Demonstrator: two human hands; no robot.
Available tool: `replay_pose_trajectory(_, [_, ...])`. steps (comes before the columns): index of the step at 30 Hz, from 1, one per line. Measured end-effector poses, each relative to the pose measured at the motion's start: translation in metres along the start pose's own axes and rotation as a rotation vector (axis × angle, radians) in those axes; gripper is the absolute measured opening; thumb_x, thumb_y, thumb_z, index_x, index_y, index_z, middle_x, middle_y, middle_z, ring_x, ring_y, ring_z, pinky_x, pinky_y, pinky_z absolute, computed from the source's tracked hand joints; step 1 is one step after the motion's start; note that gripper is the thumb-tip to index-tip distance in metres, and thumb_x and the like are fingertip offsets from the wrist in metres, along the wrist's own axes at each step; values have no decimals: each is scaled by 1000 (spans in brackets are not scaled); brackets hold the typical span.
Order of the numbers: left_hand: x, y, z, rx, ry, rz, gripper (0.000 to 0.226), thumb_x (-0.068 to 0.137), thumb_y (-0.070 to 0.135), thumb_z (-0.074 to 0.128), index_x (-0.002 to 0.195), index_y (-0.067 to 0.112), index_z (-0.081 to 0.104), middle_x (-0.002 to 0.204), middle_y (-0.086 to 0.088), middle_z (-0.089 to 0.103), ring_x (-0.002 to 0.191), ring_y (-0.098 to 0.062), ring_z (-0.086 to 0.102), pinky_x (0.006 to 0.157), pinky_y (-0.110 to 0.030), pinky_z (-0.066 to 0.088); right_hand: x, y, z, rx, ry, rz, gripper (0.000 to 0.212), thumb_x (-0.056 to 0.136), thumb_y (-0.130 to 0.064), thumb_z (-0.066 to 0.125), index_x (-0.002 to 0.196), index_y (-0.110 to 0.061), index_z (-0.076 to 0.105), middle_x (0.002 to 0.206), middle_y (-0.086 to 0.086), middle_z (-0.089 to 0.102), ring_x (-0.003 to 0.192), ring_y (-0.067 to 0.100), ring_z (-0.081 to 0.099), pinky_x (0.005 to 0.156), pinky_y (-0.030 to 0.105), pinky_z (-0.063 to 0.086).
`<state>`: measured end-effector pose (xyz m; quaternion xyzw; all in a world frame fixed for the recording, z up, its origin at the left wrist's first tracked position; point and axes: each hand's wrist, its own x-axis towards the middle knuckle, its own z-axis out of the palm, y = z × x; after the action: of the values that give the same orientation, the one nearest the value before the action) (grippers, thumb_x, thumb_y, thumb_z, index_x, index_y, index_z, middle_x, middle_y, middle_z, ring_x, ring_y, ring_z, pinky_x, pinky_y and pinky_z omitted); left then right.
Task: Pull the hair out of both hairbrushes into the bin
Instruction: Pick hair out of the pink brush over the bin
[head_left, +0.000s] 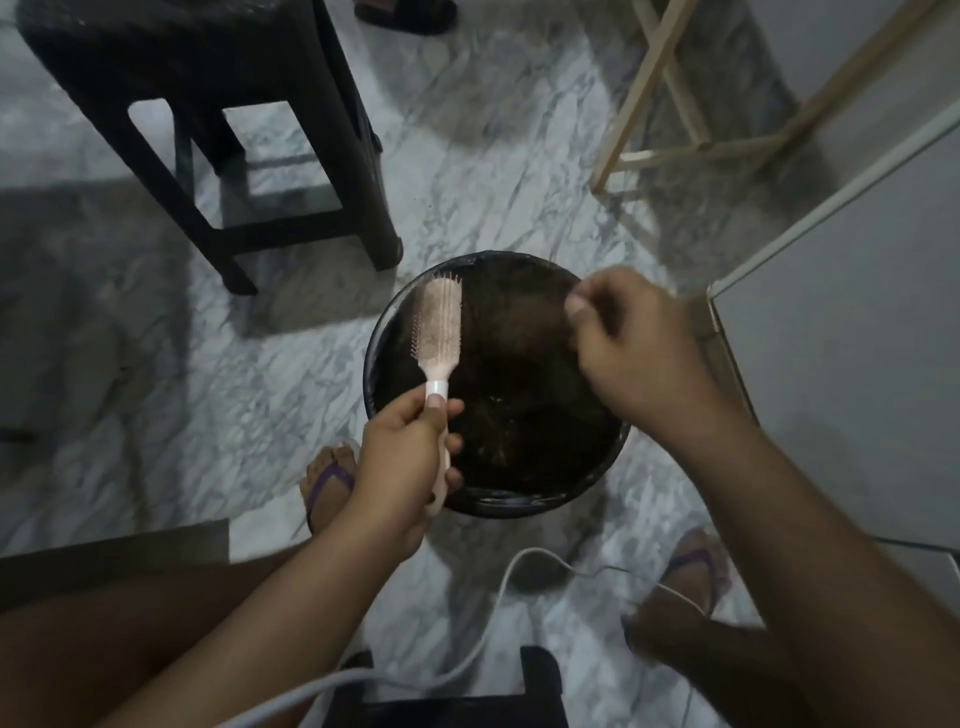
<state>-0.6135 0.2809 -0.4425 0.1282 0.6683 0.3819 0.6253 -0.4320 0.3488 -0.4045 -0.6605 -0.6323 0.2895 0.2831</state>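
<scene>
Head: left hand (400, 462) grips hairbrush (439, 327); right hand (634, 353) curled over bin (519, 508).

floor (270, 395) is white marble w/ grey veins, bit glossy, and it's pretty dim in here tbh, soft shadows everywhere. black plastic stool (270, 104) top left, its shadow spreading under & to the left of it. pale wooden frame (675, 104) w/ crossed slats top right. big white cabinet or fridge side (857, 312) on the right, can't tell which. white cable (498, 582) curls across the floor near the bottom, brown board (104, 556) lower left
</scene>
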Motion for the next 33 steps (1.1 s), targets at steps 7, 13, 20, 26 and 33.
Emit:
replay_pose_trajectory(7, [-12, 1, 8, 34, -114, 80, 26, 101, 17, 51, 124, 17, 63, 103, -1, 68, 60, -9, 49, 45, -25, 38, -1, 24, 25, -36, -513, 232, 97, 86, -22, 66, 160, -25, 4, 165, 9, 19, 146, 23, 36, 118, 44, 35])
replay_pose_trajectory(13, [-13, -11, 3, 114, -169, 111, 27, 100, 17, 53, 124, 22, 65, 93, 3, 71, 59, -10, 49, 45, -26, 37, -3, 3, 30, 566, -395, 299, 45, 92, -15, 71, 135, -14, 57, 109, 4, 75, 94, 7, 72, 78, 30, 63])
replay_pose_trajectory(20, [-9, -12, -4, 126, -76, 100, 23, 101, 19, 52, 119, 20, 65, 99, 1, 69, 62, -10, 51, 46, -26, 39, -1, 14, 21, 344, -214, 212, 13, 88, -19, 76, 88, -6, 77, 73, 10, 76, 59, 14, 67, 61, 28, 60])
replay_pose_trajectory(26, [-9, -3, -7, 32, 11, 148, 19, 102, 17, 49, 108, 18, 67, 93, 1, 66, 60, -8, 51, 48, -27, 39, 2, 37, 10, -2, -111, 118, 11, 88, -27, 75, 85, -17, 80, 72, -3, 74, 65, 5, 68, 63, 20, 55])
replay_pose_trajectory(33, [-16, 8, -8, -101, -14, 201, 19, 102, 19, 50, 104, 16, 68, 80, 7, 66, 60, -7, 51, 47, -23, 38, -21, 76, 46, -357, -433, 297, 15, 91, -24, 71, 92, -12, 80, 92, 14, 75, 92, 28, 70, 83, 32, 55])
